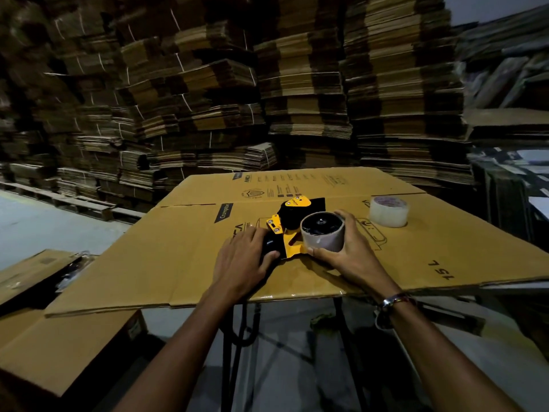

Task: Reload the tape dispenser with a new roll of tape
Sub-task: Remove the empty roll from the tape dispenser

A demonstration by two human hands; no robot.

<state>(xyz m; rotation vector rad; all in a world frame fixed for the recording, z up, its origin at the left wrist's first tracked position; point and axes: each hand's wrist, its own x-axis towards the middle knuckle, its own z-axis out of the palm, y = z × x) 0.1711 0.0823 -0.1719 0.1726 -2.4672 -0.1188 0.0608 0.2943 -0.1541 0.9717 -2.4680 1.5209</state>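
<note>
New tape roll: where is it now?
In the head view, the new roll stands on the cardboard sheet, untouched, beyond and right of the right hand.

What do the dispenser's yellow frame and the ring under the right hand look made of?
Yellow frame: probably painted sheet metal, thin, flat, with rivets. Ring held by the right hand: likely cardboard, matte grey-brown, an empty-looking core.

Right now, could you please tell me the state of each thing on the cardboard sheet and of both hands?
Tape dispenser: lying on its side, handle held.
Empty core: on the dispenser's spool.
New tape roll: flat on the cardboard sheet, untouched.
Left hand: grips the handle.
Right hand: grips the empty core.
</note>
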